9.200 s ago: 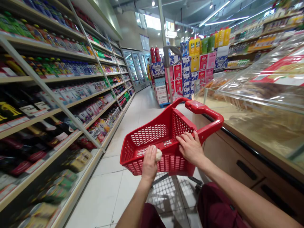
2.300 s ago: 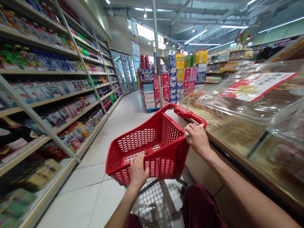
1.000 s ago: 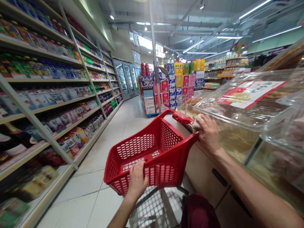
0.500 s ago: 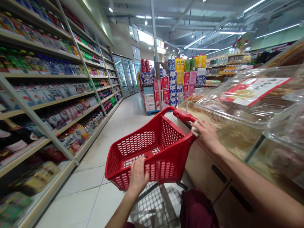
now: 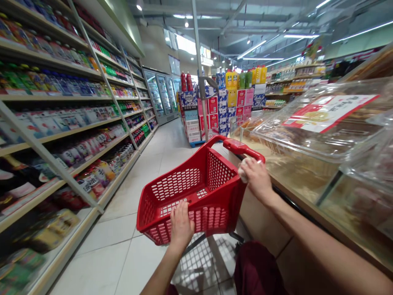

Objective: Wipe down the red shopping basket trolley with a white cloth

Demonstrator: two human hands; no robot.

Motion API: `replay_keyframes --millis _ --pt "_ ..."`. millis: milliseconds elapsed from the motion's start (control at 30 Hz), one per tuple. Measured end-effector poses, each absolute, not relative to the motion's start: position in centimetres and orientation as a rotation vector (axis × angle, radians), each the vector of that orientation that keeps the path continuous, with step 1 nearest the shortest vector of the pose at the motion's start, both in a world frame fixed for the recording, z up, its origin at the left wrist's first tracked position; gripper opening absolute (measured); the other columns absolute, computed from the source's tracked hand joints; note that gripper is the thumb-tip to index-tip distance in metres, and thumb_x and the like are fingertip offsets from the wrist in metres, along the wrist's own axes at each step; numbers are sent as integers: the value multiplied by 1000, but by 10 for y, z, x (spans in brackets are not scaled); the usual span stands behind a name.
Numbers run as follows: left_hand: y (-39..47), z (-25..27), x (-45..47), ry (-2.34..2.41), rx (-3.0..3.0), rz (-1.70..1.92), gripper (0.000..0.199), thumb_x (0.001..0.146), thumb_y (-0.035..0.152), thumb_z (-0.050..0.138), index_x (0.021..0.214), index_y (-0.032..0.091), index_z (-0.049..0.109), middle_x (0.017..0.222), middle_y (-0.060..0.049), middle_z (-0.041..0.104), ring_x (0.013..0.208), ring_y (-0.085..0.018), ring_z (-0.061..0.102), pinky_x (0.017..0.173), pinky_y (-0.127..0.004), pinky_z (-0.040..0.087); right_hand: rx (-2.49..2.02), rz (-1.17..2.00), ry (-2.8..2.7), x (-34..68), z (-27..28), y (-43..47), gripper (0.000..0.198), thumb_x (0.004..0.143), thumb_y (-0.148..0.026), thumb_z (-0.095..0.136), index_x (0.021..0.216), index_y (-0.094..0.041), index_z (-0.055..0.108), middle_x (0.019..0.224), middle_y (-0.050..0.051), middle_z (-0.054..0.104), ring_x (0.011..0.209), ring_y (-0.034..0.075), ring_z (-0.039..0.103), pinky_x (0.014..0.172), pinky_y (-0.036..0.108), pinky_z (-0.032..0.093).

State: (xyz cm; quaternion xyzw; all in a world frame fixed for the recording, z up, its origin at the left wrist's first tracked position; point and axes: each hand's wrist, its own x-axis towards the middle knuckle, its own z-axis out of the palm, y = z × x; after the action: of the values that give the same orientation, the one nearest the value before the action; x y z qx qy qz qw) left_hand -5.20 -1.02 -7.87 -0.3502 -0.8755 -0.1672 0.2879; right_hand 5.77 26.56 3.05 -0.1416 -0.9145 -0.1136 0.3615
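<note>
A red plastic shopping cart with perforated basket walls stands sideways in front of me. My left hand is closed over the rim of its near side, fingers hooked inside the basket. In my right hand is a crumpled white cloth, pressed against the upper corner of the basket, just below the cart's handle. No goods show inside the basket.
Drink shelves run along the left. A glass-sided display with clear plastic food boxes stands close on the right. Ahead, beyond tiled floor, are stacked drink cartons, a metal pole and glass-door fridges.
My right hand and the cloth have slid left and slightly down, from the near end of the handle to the basket's upper corner. My left hand keeps its grip on the rim.
</note>
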Motion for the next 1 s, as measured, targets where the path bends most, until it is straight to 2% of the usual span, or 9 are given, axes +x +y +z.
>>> replay_keyframes --millis 133,267,333,500,667,833,900,1000 --pt "-13 -81 -53 -2313 -977 -422 59 63 6 41 121 12 38 118 -15 53 115 -26 44 97 -47 32 16 -292 -2455 57 16 248 38 80 -8 42 111 -24 56 127 4 49 120 20 38 98 40 26" --pt "-14 -80 -50 -2289 -1004 -407 59 63 4 40 122 11 37 122 -14 50 118 -25 41 99 -46 31 -442 -257 -2301 63 25 274 39 78 -9 41 114 -18 54 127 11 48 118 27 40 94 47 29" --pt "-13 -81 -49 -2287 -1004 -411 59 63 4 41 122 10 37 122 -14 49 119 -25 40 99 -46 30 -516 -251 -2252 62 25 275 36 78 -10 42 112 -15 56 126 13 49 117 29 41 92 45 31" --pt "-13 -82 -50 -2277 -1032 -429 59 63 4 40 122 10 38 122 -14 50 118 -24 41 99 -46 32 -54 -301 -2427 58 19 258 40 79 -7 39 112 -24 55 127 4 49 119 20 39 97 39 27" --pt "-11 -81 -49 -2292 -1008 -369 56 64 3 39 120 7 39 122 -15 50 119 -24 40 100 -45 31 -573 -232 -2295 58 32 275 35 80 -13 40 111 -16 56 125 13 49 116 29 40 92 47 29" --pt "-12 -77 -47 -2329 -997 -264 59 63 3 40 122 7 38 127 -14 46 124 -25 34 101 -46 30 -86 -292 -2424 57 19 255 39 80 -8 39 113 -22 55 127 5 49 120 20 38 98 38 26" --pt "-13 -75 -46 -2354 -1001 -231 61 63 4 40 124 8 37 130 -13 43 126 -25 31 101 -45 30 -188 -278 -2386 60 20 262 40 79 -9 40 115 -22 54 127 5 49 119 22 38 97 41 26" --pt "-13 -73 -44 -2386 -973 -202 64 63 6 42 126 8 36 134 -12 40 128 -24 26 102 -43 29 -512 -231 -2235 61 24 273 37 79 -12 41 114 -15 55 125 13 49 117 28 40 93 46 29"
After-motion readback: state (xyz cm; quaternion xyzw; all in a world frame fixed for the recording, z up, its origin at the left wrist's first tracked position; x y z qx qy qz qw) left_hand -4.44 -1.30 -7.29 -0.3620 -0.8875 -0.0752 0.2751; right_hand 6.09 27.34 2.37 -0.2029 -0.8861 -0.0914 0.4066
